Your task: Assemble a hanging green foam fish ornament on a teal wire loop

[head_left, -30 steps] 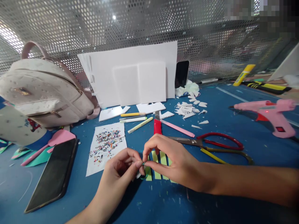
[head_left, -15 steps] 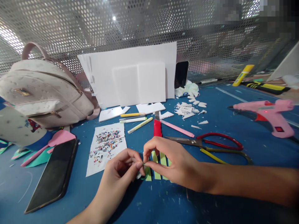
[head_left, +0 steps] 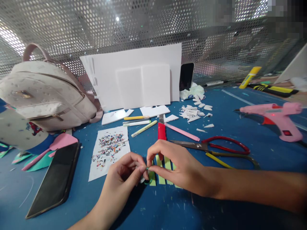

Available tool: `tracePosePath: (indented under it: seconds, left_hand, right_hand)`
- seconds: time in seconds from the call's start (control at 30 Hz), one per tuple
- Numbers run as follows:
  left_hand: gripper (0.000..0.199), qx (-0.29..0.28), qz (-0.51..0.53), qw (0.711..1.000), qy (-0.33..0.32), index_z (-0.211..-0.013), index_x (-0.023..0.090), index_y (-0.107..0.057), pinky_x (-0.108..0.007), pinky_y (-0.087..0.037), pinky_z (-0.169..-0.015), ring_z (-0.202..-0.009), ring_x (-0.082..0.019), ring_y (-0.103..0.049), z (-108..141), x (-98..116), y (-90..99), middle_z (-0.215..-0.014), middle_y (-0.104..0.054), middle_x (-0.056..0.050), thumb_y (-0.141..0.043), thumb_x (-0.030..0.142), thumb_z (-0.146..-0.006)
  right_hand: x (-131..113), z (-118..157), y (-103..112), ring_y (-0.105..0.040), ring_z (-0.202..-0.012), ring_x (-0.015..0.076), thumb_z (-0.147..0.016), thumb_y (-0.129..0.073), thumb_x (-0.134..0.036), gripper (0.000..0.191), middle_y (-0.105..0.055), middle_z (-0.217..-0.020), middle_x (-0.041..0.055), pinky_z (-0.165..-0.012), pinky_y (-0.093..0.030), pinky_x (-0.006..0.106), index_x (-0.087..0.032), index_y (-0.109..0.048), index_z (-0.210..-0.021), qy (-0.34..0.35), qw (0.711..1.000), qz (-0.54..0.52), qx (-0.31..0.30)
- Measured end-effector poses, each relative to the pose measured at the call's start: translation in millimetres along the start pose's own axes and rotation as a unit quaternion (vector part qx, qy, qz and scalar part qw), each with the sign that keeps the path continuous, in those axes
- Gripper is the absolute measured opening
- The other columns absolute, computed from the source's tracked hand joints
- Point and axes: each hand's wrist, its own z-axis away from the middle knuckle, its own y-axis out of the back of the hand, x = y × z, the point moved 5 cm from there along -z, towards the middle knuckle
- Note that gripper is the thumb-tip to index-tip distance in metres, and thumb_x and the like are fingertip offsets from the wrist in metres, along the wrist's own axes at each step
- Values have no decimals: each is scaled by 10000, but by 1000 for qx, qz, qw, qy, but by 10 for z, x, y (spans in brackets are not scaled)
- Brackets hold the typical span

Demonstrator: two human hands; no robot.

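Note:
Fingertips of my left hand [head_left: 128,172] and my right hand [head_left: 174,164] meet in a pinch at the front middle of the table. Between them is a thin green strip [head_left: 147,182], curled below the left fingers; its exact kind is too small to make out. Light green paper strips [head_left: 161,179] lie side by side on the table, partly hidden under my right hand. Just beyond that hand, a red-handled cutter [head_left: 161,131] lies with its blade pointing away. Left of it is a white paper sheet [head_left: 94,174] covered with small multicoloured bits.
Scissors [head_left: 203,146] and a pink glue gun [head_left: 271,113] lie to the right. On the left are a dark phone [head_left: 56,179] and a backpack [head_left: 48,92]. Behind stand a white board [head_left: 100,70], markers [head_left: 144,128] and white foam scraps [head_left: 190,112].
Both hands stay almost in place, still pinching together. The green strip at the fingertips has shifted slightly and shows a little more clearly.

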Motion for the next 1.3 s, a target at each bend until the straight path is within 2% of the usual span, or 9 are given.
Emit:
tracePosePath:
  seconds: [0.3, 0.8, 1.03, 1.3]
  left_hand:
    - [180, -5, 6, 1000, -3, -816, 176, -624, -187, -377, -541, -593, -88, -497, -15, -10, 0, -682, -627, 8, -631, 307, -939]
    - [170, -8, 16, 1000, 0, -835, 175, -627, -166, -374, -547, -603, -75, -506, -16, -28, 5, -686, -636, 17, -635, 307, -942]
    - [159, -13, 16, 1000, -8, -843, 177, -630, -163, -374, -545, -593, -68, -499, -22, -13, -10, -681, -641, 21, -631, 300, -944]
    - [163, -15, 13, 1000, -10, -839, 177, -634, -161, -370, -542, -586, -63, -484, -14, -24, -2, -684, -637, 23, -627, 299, -946]
  right_hand:
    - [4, 1, -1, -575, -864, 147, -889, -657, -71, 201, -628, -957, 22, -802, -486, 282, -186, -576, -1034, 4, 1000, -15, -3]
    - [7, 3, -2, -567, -853, 144, -894, -670, -91, 194, -624, -956, 18, -805, -484, 272, -190, -576, -1032, 2, 1000, -12, -5]
    - [30, 17, -12, -574, -841, 102, -895, -665, -77, 214, -639, -974, -5, -760, -462, 218, -185, -569, -1052, -10, 1000, -21, -7]
    - [25, 2, -3, -572, -796, 85, -866, -680, -54, 239, -634, -952, -21, -710, -456, 211, -191, -565, -1025, -32, 999, -39, -4]
